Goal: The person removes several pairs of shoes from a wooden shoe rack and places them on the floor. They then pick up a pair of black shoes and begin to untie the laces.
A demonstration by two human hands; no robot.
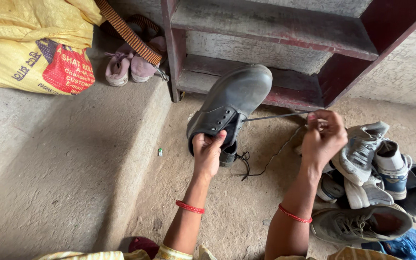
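My left hand [208,153] grips a black leather lace-up shoe [234,98] by its opening and holds it up, toe pointing away. From its eyelets a black shoelace [275,116] runs taut to the right, pinched between the fingers of my right hand [323,137]. The lace's other end dangles in a loose tangle below the shoe. Both wrists wear red thread bands.
A pile of grey and white sneakers [367,159] with a blue one [410,244] lies at the right. A dark red wooden rack [285,48] stands behind. On the concrete ledge [49,159] at the left sit a yellow sack [30,43], small pink shoes [131,65] and a striped strap.
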